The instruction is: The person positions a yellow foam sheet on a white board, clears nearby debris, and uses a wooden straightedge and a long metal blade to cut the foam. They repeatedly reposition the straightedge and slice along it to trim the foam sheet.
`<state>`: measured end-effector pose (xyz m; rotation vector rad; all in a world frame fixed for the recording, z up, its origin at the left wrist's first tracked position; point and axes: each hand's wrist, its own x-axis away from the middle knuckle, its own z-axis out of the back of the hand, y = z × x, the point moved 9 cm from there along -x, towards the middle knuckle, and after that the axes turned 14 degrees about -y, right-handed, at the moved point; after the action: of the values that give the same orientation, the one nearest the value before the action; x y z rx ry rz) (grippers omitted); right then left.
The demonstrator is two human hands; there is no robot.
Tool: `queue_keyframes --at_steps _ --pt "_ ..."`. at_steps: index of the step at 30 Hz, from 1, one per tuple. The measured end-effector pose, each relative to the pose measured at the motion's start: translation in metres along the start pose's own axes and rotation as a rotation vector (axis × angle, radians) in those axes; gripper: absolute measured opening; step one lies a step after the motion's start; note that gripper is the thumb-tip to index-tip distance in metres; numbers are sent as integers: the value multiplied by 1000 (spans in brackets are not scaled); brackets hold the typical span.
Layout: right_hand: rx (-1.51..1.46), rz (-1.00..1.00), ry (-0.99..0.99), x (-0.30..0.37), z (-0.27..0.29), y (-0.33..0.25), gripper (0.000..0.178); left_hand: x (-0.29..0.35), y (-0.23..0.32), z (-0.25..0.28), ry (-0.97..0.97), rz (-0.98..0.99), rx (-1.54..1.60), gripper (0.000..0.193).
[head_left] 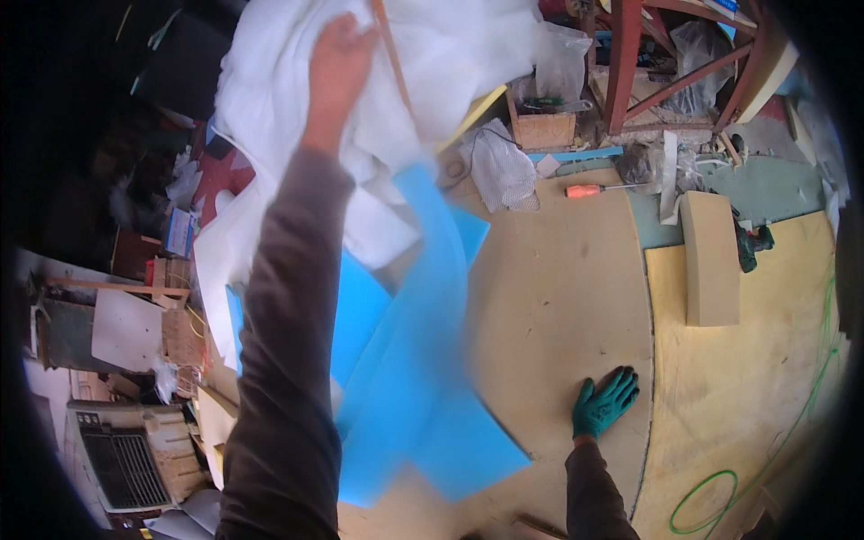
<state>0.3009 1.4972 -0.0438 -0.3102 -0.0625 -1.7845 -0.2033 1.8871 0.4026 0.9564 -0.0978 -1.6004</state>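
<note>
My bare left hand [340,67] reaches far forward over a heap of white fluffy wadding [477,45]. Its fingers are smeared, so I cannot make out a grip. A thin brown strip [392,67] lies just right of it. Pale and bright blue foam sheets [405,306] spread below the wadding, right of my left forearm; one long piece is blurred by motion. My right hand [605,403], in a green glove, rests flat on a large tan board [558,279], fingers spread, near the board's right edge.
An orange-handled screwdriver [585,191] lies at the board's far edge. Right of it are a tan foam block [711,261], a dark power tool [752,245], a yellowish sheet [738,378] and a green cord [706,499]. A wooden box [543,126] stands beside a red-brown frame [624,67].
</note>
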Motion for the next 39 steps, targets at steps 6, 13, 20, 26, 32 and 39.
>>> queue_keyframes --at_steps 6,13,20,26,32,39 --pt "-90 25 -5 -2 5 5 82 -143 21 18 13 196 74 53" --pt "-114 9 -57 -2 3 9 83 -139 23 39 210 127 14 44" --pt "-73 9 -43 -2 -3 10 83 -117 12 47 -51 120 -108 34" --pt "-81 6 -72 -2 -3 12 83 -34 -48 -37 -34 294 65 19" --pt "12 -7 -83 -3 -5 5 84 -39 1 -21 19 111 91 17" --pt "-11 7 -5 -1 2 1 83 -65 146 107 -140 -60 -60 33"
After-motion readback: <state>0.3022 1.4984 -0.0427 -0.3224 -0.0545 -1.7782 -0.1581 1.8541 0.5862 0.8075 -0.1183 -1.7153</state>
